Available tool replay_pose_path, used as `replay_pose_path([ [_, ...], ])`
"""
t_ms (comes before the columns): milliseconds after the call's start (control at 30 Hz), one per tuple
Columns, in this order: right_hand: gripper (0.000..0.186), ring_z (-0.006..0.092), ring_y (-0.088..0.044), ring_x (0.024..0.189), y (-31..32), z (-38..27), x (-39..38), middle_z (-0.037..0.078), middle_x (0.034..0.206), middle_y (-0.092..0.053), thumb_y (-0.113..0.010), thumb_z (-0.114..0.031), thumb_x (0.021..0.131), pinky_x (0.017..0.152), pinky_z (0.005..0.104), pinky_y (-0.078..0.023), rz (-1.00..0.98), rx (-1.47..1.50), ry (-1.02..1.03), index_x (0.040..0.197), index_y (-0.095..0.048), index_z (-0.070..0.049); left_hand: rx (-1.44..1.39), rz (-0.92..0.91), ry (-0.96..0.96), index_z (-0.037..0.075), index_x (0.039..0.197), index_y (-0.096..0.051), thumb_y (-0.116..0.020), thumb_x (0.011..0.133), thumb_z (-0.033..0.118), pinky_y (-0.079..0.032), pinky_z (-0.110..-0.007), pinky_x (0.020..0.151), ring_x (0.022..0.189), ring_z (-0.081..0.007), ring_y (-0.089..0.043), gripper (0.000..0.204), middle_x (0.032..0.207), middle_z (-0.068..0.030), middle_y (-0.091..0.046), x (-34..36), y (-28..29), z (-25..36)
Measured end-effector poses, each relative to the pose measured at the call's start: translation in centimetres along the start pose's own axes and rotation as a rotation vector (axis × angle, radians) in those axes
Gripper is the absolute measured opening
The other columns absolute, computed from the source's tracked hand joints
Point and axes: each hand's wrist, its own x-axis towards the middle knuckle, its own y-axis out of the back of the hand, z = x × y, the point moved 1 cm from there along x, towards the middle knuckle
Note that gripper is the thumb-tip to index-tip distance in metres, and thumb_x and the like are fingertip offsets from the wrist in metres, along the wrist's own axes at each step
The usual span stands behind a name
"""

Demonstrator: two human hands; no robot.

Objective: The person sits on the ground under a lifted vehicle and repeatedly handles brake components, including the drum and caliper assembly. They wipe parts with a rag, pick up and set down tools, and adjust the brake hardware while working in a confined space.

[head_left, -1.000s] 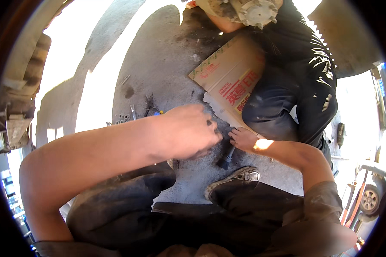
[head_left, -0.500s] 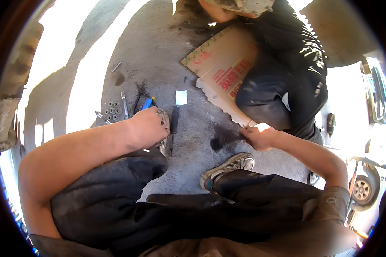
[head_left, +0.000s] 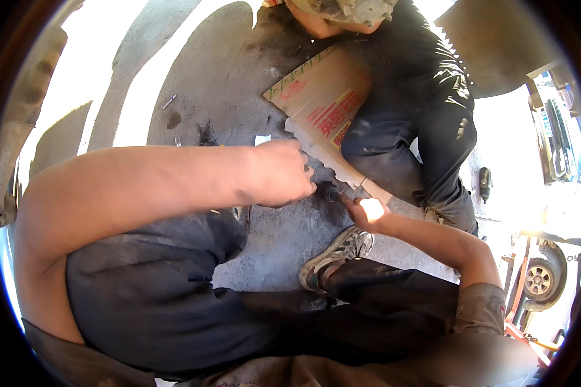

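Two hands hung near each other over the floor (head_left: 265, 242), cardboard (head_left: 300, 97) beyond them.
The brush (head_left: 330, 191) was at the right hand (head_left: 366, 213)'s fingers, just right of the left hand (head_left: 281, 174). Behind the left hand lay a slip (head_left: 263, 139); farther off, leftward, a rod (head_left: 168, 101). A co-worker's knee (head_left: 371, 142) overlapped the cardboard's right side. Nearer than the right hand stood the person's right shoe (head_left: 339, 255). Right of the co-worker lay a tool (head_left: 485, 184); farther right and nearer was a wheel (head_left: 540, 280).
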Motion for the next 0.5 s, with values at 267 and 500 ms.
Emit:
replay_pose_path([
  [267, 0.041, 0.0321, -0.066, 0.073, 0.5, 1.2, -1.4, 0.015, 0.077, -0.066, -0.057, -0.019, 0.085, 0.068, 0.0432, -0.053, 0.163, -0.056, 0.146, 0.124, -0.055, -0.006, -0.176, -0.105, -0.009, 0.007, 0.106, -0.064, -0.060, 0.090, 0.029, -0.047, -0.039, 0.082, 0.095, -0.0248, -0.062, 0.027, 0.099, -0.0079, -0.064, -2.3, -3.5, -1.1],
  [500, 0.039, 0.0365, -0.065, 0.081, 3.7, 0.9, 2.4, 0.021, 0.089, -0.064, -0.052, -0.018, 0.092, 0.073, 0.0442, -0.053, 0.204, 0.071, 0.038, 0.131, -0.054, -0.011, -0.273, -0.118, 0.026, 0.006, 0.108, -0.066, -0.063, 0.088, 0.028, -0.047, -0.038, 0.083, 0.094, -0.0276, -0.062, 0.030, 0.099, -0.0097, -0.065, -1.0, -3.0, -0.9],
])
